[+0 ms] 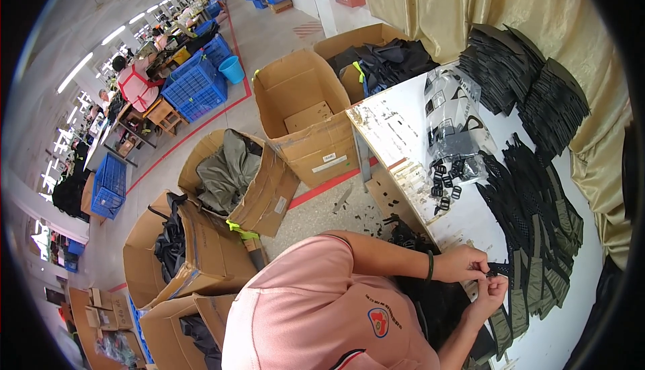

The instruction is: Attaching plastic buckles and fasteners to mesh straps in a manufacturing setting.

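Over the near edge of the white table [393, 125], my two hands meet with their fingertips together. My left hand [462, 263], with a dark band on its wrist, is closed in a pinch. Just below it my right hand [492, 295] is pinched too. Between them is the end of a black strap [498, 268], which runs toward the pile of straps. A small dark piece at the fingertips is too small to make out. Beside my hands lie black mesh and olive straps [537, 256] in a long heap. Loose black buckles [443, 182] are scattered farther off.
A clear plastic bag [457, 111] lies past the buckles, near stacked black pieces [500, 67]. Open cardboard boxes [306, 141] stand left of the table, some holding dark fabric [232, 168]. Gold curtains [463, 7] hang behind. Another person [138, 84] works far left beside blue crates [195, 88].
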### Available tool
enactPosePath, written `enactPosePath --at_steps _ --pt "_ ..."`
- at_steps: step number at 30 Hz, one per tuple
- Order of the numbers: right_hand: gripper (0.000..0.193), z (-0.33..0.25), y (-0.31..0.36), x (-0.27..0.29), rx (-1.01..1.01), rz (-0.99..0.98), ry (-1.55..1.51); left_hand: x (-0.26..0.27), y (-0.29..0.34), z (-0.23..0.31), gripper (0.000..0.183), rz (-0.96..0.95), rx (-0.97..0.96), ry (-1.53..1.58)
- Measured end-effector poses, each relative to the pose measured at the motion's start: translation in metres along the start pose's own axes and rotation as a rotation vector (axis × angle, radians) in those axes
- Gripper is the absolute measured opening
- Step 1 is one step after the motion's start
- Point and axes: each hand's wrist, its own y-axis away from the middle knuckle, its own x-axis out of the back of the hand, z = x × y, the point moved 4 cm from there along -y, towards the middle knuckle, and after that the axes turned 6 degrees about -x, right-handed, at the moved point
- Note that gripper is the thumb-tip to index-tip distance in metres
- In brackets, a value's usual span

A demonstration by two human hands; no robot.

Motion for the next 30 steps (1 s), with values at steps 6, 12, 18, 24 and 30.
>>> enactPosePath --at_steps 6,12,18,24,30 --pt "0.025 -0.002 -0.003 0.004 -0.21 -0.142 -0.217 -0.001 0.0 0.013 0.028 -0.119 -0.114 -0.056" --pt "0.021 -0.012 0.0 -0.007 -0.231 -0.158 -0.24 0.003 -0.005 0.009 0.021 -0.187 -0.056 0.003" --pt "0.015 -0.017 -0.009 0.01 -0.216 -0.237 0.131 0.005 -0.007 0.01 0.012 -0.217 -0.159 -0.13" --pt "0.007 -0.028 0.0 0.012 -0.032 -0.277 0.458 -0.008 -0.001 0.007 0.012 -0.289 -0.151 -0.119" --pt "0.005 -0.041 -0.01 0.004 -0.073 -0.254 0.277 -0.001 0.016 -0.006 0.017 -0.406 0.09 0.2"
